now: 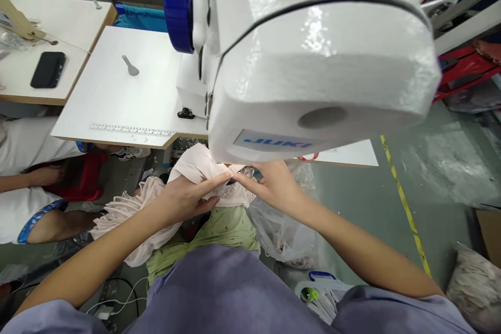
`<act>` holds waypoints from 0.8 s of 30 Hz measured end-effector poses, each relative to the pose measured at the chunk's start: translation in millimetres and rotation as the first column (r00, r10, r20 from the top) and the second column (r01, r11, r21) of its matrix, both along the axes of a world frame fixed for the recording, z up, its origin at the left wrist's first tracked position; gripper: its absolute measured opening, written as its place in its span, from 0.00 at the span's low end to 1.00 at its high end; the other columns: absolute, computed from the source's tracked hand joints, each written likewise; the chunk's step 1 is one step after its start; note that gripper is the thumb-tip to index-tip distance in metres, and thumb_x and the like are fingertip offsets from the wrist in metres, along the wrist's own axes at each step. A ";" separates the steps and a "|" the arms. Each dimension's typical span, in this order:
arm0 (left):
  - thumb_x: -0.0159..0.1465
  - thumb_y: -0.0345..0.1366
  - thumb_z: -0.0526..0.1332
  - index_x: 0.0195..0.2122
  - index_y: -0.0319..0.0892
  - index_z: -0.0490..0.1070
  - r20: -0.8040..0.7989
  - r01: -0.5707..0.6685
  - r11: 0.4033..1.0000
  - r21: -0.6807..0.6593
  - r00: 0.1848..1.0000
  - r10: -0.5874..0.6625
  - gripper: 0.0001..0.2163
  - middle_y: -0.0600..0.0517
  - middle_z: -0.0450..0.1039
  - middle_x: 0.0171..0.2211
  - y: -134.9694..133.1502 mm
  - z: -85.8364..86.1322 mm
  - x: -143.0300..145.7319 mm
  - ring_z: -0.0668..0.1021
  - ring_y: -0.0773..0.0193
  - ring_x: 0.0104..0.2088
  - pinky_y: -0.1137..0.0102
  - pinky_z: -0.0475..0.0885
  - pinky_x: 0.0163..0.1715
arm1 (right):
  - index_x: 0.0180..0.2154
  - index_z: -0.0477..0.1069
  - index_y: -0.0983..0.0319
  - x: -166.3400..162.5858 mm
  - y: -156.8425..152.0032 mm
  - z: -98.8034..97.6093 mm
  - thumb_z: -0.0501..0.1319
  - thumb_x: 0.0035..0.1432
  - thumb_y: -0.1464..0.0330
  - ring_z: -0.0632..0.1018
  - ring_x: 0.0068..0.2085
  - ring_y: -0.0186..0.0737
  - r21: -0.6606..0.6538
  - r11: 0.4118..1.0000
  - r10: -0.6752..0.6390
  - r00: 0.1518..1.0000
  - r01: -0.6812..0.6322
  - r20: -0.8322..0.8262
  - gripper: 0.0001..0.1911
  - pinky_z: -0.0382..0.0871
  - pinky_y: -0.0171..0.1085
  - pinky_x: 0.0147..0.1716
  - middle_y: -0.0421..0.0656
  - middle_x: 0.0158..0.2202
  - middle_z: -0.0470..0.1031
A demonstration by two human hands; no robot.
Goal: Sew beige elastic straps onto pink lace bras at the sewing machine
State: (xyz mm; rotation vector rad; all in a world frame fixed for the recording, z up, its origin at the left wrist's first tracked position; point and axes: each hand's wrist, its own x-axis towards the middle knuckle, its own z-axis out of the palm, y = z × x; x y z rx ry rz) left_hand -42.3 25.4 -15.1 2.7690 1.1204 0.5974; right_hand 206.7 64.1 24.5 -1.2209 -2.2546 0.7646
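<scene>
My left hand (190, 195) is closed on a pale pink lace-trimmed garment piece (195, 162), pinching it between thumb and fingers. My right hand (276, 182) pinches the same piece at its lace part, its thumb close to my left thumb. Both hands are low in front of the white sewing machine head (321, 68), which hides part of the cloth and my right fingertips. A gathered bundle of pale pink fabric (133, 206) hangs beside my left forearm. Green cloth (219, 227) lies over my lap under the hands.
The white machine table (117, 83) has a printed ruler scale and a grey spoon-shaped tool (130, 66). On the neighbouring table lies a black phone-like device (48, 70). A co-worker's arm (23, 181) shows at left. Clear plastic bags (287, 229) hang at right, above the floor.
</scene>
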 end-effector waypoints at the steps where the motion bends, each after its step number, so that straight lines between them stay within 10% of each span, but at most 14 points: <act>1: 0.67 0.37 0.59 0.66 0.47 0.61 0.008 -0.017 1.000 -0.015 1.000 0.017 0.25 0.48 0.79 0.41 -2.2 2.6 2.9 0.79 0.66 0.31 0.75 0.72 0.29 | 0.44 0.79 0.58 2.1 -3.0 -8.1 0.60 0.65 0.61 0.75 0.49 0.49 0.032 0.999 -0.021 0.999 0.022 -0.032 0.12 0.68 0.44 0.47 0.48 0.44 0.78; 8: 0.66 0.33 0.60 0.68 0.46 0.58 0.065 -0.068 0.995 -0.070 0.995 0.073 0.29 0.46 0.79 0.45 -9.1 8.3 15.9 0.81 0.61 0.41 0.68 0.77 0.45 | 0.40 0.81 0.56 1.7 -1.3 -17.9 0.61 0.65 0.65 0.76 0.49 0.48 -0.014 0.999 -0.049 0.992 0.048 -0.114 0.09 0.70 0.45 0.48 0.46 0.43 0.79; 15: 0.66 0.33 0.60 0.65 0.47 0.64 -0.030 -0.168 0.986 0.012 0.985 0.168 0.25 0.48 0.80 0.39 -12.0 11.9 23.2 0.81 0.63 0.33 0.75 0.72 0.28 | 0.41 0.80 0.57 2.6 -3.3 -24.8 0.62 0.65 0.66 0.78 0.47 0.44 0.182 0.981 -0.043 0.989 0.068 -0.139 0.07 0.71 0.43 0.47 0.44 0.40 0.80; 24: 0.65 0.35 0.61 0.66 0.47 0.61 -0.046 -0.060 0.993 -0.104 0.997 0.056 0.27 0.47 0.80 0.43 -5.7 15.1 5.7 0.81 0.61 0.35 0.71 0.76 0.33 | 0.45 0.74 0.57 6.6 -8.0 -40.9 0.62 0.60 0.79 0.78 0.48 0.39 0.673 0.739 0.083 0.995 -0.023 -0.056 0.15 0.69 0.40 0.50 0.41 0.41 0.81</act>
